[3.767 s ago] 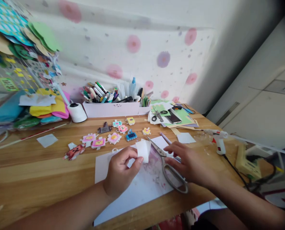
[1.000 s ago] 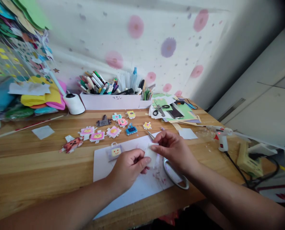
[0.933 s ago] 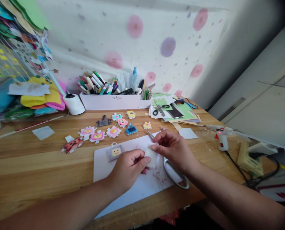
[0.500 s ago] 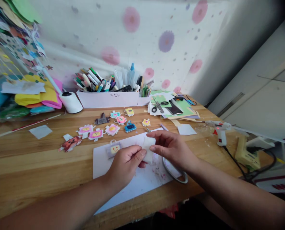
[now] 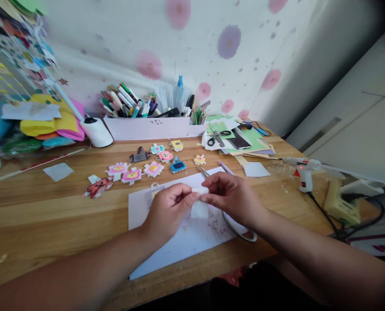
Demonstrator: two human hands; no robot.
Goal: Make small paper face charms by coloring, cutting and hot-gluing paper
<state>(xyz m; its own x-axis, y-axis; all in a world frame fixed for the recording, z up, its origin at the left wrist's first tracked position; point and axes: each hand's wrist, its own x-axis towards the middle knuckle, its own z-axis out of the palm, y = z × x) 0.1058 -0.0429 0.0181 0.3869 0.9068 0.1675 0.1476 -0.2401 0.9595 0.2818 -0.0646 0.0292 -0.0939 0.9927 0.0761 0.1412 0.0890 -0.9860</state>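
Between my hands is a small piece of white paper point(image 5: 199, 210), its top edge pinched from both sides and its lower part hanging down. My left hand point(image 5: 169, 211) closes thumb and fingers on its left end. Thumb and fingertips of my right hand point(image 5: 234, 196) grip the right end. Below lies a white sheet point(image 5: 156, 255) with pinkish smears and crumbs. A pair of scissors point(image 5: 238, 231) rests on that sheet, partly hidden under my right hand. Behind my left hand, a small paper cutout point(image 5: 154, 188) is mostly covered.
Several colored paper cutouts point(image 5: 153, 169) lie beyond the sheet. A glue gun point(image 5: 305, 172) stands at right beside a power strip point(image 5: 341, 201). A long white box point(image 5: 147, 128) of pens lines the back. Black-handled scissors point(image 5: 219, 137) and a phone point(image 5: 239, 140) lie on papers.
My hands have shifted their grip to the upper edge of the white paper, which now hangs lower between them. The camera view has tilted slightly.
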